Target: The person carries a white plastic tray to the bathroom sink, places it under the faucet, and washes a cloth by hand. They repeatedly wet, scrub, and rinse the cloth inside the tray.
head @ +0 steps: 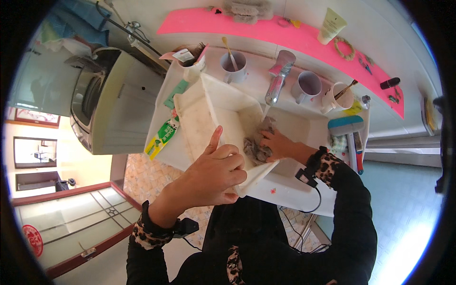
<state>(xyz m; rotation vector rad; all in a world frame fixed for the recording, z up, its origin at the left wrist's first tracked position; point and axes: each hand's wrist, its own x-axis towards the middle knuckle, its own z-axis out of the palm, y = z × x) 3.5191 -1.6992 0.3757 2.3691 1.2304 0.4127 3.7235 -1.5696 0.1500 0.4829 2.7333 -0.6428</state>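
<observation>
My left hand (224, 167) grips the near left rim of a whitish plastic bin (224, 117), its index finger pointing up along the wall. The bin is tilted over the white washbasin (294, 194). Inside it, my right hand (279, 144) presses on a wet grey-brown cloth (254, 151), fingers bent over it. Water runs from the chrome faucet (276, 89) just above the cloth. How far the fingers close round the cloth is partly hidden.
Mugs (233, 66) stand behind the basin. A toothpaste box (162, 139) lies on its left edge, brushes (345, 124) on its right. Above runs a pink shelf (299, 32) with a tube (331, 26). A washing machine (103, 103) stands at left.
</observation>
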